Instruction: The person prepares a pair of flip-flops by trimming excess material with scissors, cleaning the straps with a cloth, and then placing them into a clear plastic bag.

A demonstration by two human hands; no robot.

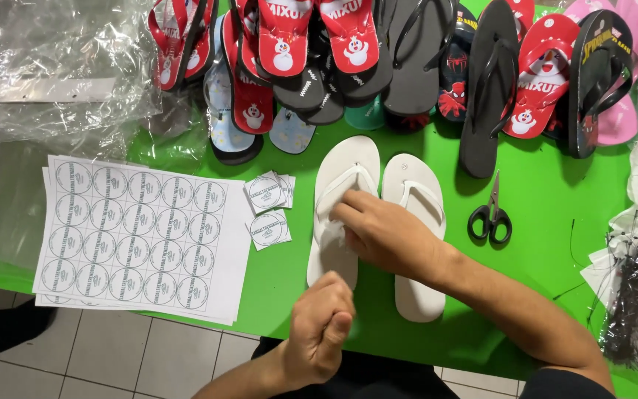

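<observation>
You see black scissors (489, 216) on green table (540, 222). Sheet of round stickers (136, 236) at left, two cut stickers (268, 210) beside it. Colourful flip-flops (407, 66) piled at back. Clear plastic bags (53, 74) top left.

Bare green table (540, 295) is lying open right of the white flip-flops (413, 244); scissors (490, 218), label sheets (138, 236) and piled sandals (407, 59) are hemming it in.

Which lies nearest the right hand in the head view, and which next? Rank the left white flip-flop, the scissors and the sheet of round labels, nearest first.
1. Left white flip-flop: directly under the right hand, whose fingers rest on it.
2. Scissors: on the green table, to the hand's right in the picture.
3. Sheet of round labels: farthest, at the table's left edge.
</observation>
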